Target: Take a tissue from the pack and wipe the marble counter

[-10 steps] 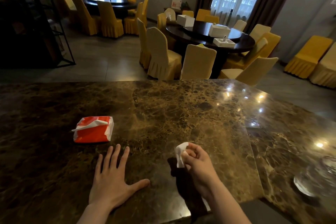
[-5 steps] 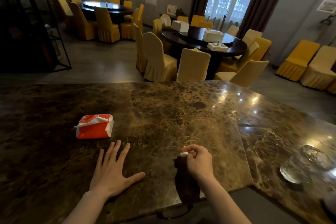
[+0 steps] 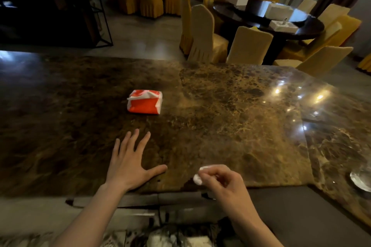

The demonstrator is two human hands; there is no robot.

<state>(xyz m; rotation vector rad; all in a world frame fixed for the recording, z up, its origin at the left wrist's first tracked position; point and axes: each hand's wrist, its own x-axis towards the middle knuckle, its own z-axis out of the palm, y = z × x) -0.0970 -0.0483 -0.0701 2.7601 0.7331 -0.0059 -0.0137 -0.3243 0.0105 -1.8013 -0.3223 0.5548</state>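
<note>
A red and white tissue pack (image 3: 145, 102) lies on the brown marble counter (image 3: 230, 118), with a white tissue poking out of its top. My left hand (image 3: 128, 163) rests flat on the marble below the pack, fingers spread, holding nothing. To its right, near the counter's front edge, my right hand (image 3: 222, 181) is closed around a crumpled white tissue (image 3: 197, 179); only a small wad shows past the fingertips.
A glass dish (image 3: 361, 178) sits on the counter at the far right edge. Beyond the counter stand yellow-covered chairs (image 3: 202, 34) and a dark round table (image 3: 267, 20) with white boxes. A black metal shelf (image 3: 54, 6) stands at the back left.
My right hand has balled the tissue up tighter and drawn back toward the counter's front edge. The view has swung down and to the left. My left hand stays flat.
</note>
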